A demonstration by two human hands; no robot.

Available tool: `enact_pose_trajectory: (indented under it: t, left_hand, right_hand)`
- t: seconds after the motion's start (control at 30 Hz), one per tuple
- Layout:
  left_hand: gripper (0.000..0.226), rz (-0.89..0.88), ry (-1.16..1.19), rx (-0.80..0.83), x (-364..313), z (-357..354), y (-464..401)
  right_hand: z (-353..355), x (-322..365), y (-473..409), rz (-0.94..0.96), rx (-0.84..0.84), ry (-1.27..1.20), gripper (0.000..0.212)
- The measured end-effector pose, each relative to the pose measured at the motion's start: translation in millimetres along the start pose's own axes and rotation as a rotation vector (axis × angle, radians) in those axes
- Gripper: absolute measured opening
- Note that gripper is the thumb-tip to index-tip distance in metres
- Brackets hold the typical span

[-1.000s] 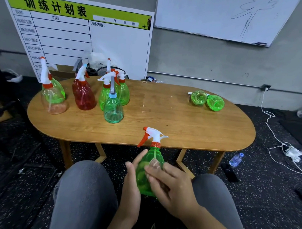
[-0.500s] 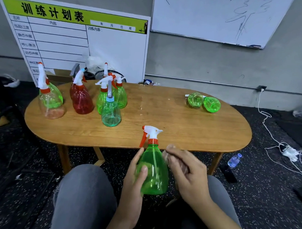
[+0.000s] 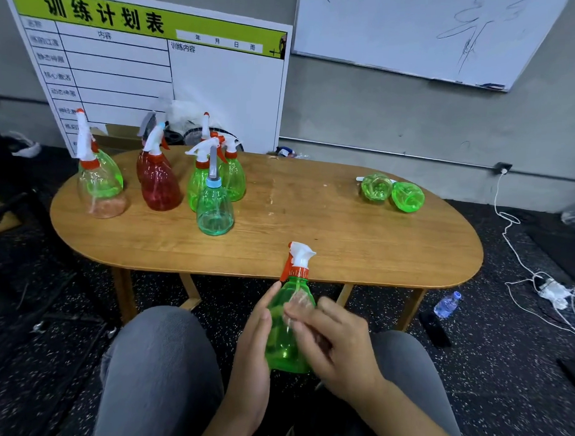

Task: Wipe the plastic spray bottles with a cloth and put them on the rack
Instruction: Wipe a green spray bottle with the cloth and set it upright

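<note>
I hold the green bottle [image 3: 287, 332] upright over my lap, between my knees and just short of the desk [image 3: 344, 239] edge. My left hand [image 3: 254, 350] grasps its left flank, thumb up near the shoulder, fingers curled round the back. My right hand [image 3: 334, 340] pinches a thin, nearly clear cloth [image 3: 297, 304] against the upper front of the bottle, fingertips pressed to the plastic. Half a second ago this hand was off to the bottle's right, clear of its face; a second ago it lay across the lower belly. So the wipe has travelled from the belly, lifted off, and landed again high near the neck, and the bottle has risen a little toward the desk. I judge I am well into cleaning this one, with the shoulder in hand and the orange-and-white trigger head [image 3: 298, 259] not yet touched. On the desk a cluster of bottles stands at the left, a teal one [image 3: 214, 208] nearest me and a red one [image 3: 158, 184] behind it, and two green bottles [image 3: 393, 192] lie on their sides at the far right. I see no rack anywhere, so I cannot tell where the finished bottle should go.
</note>
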State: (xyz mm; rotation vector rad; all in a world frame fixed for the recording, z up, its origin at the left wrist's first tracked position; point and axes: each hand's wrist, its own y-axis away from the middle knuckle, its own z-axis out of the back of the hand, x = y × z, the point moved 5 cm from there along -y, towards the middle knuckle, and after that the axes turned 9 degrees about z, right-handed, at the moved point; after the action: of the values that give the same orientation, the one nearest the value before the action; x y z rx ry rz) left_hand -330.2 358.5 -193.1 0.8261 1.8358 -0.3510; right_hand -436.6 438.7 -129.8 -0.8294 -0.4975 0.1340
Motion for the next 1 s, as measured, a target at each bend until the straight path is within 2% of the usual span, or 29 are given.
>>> enact_pose_trajectory:
  t: [0.17, 0.23, 0.3, 0.43, 0.5, 0.57, 0.67, 0.77, 1.0]
  left_hand:
    - [0.046, -0.008, -0.009, -0.005, -6.0, -1.6, 1.6]
    - [0.045, -0.015, -0.024, 0.000, -8.4, -3.0, 1.4]
    - [0.043, -0.029, -0.033, 0.002, -8.2, -4.1, 1.3]
    - [0.049, -0.046, -0.114, 0.020, -5.6, -8.0, -1.6]
    - [0.053, -0.047, -0.132, 0.019, -3.2, -5.9, -2.6]
    - [0.056, -0.048, -0.104, 0.006, -0.9, -0.7, -4.8]
    - [0.063, -0.029, -0.030, -0.013, 1.7, 2.5, -5.4]
    - [0.057, 0.008, 0.028, -0.012, 4.0, 2.5, -3.9]
    - [0.060, -0.011, 0.005, -0.012, -2.7, -0.4, -0.7]
  right_hand:
    - [1.7, 24.6, 29.8, 0.342, 0.193, 0.074, 0.025]
    - [3.5, 28.1, 33.1, 0.377, 0.215, 0.079, 0.026]
    - [10.0, 25.8, 22.9, 0.290, 0.146, 0.031, 0.025]
    - [22.6, -4.7, -16.8, -0.055, -0.091, 0.024, 0.024]
    - [14.4, -17.8, -31.0, -0.164, -0.067, 0.052, 0.026]
    - [0.5, -19.8, -33.6, -0.178, -0.005, 0.090, 0.027]
    - [-8.9, -7.6, -24.0, -0.105, 0.020, 0.088, 0.023]
    - [-10.0, 5.3, -8.3, 0.018, 0.064, 0.061, 0.019]
    - [-6.6, 29.0, 12.4, 0.316, 0.265, 0.086, 0.017]
